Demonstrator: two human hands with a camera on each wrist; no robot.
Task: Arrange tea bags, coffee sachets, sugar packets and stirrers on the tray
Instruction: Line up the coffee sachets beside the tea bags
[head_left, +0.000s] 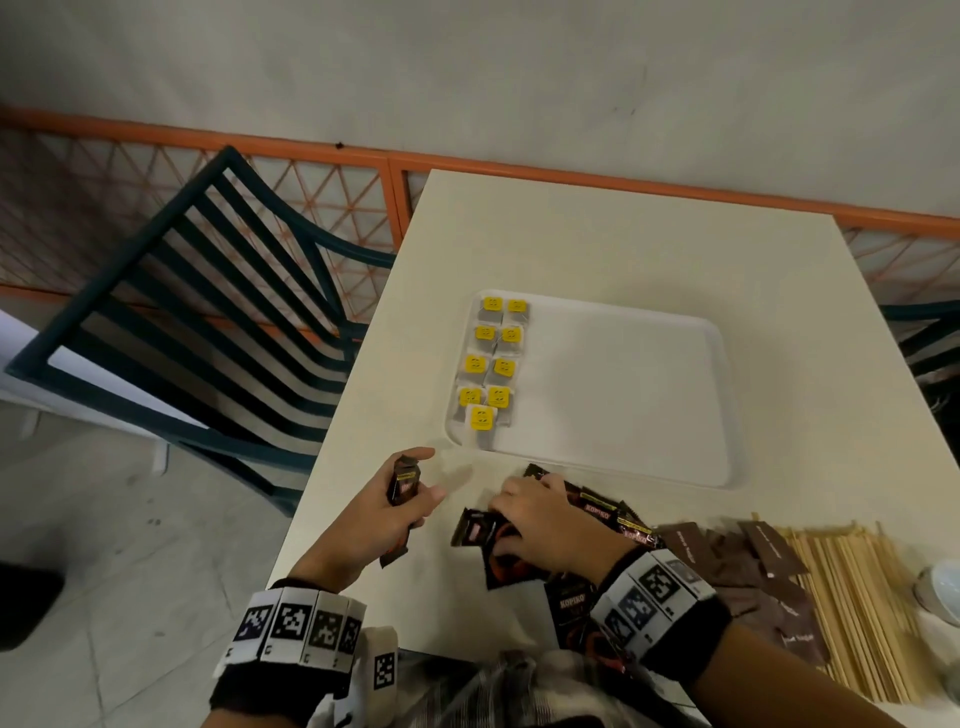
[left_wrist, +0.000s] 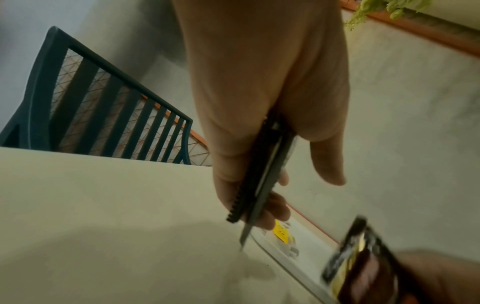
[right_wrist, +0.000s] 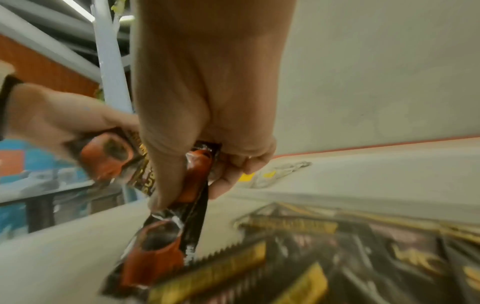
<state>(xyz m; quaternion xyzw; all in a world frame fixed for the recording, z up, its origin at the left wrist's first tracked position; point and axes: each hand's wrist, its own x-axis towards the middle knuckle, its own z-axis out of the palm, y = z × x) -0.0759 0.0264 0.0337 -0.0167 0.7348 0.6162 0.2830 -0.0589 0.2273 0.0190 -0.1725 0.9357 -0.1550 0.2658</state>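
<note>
Tea bags (head_left: 491, 364) in two columns on white tray (head_left: 623, 395), left hand (head_left: 387, 512) gripping coffee sachets (head_left: 402, 486), right hand (head_left: 545, 525) on sachet pile (head_left: 602, 512)

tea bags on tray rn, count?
9. All lie at the left end of the tray: four rows of two tea bags running from far edge to near, plus one overlapping the nearest row. None visibly hidden.

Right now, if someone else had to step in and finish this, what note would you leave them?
Left hand: holds a few coffee sachets, grip firm, above the table.
Right hand: pinching another sachet off the coffee pile.
Done: nine tea bags lined up along the left side of the tray.
Left: coffee sachets, brown sugar packets and wooden stirrers, all on the table near the front edge, none on the tray.
</note>
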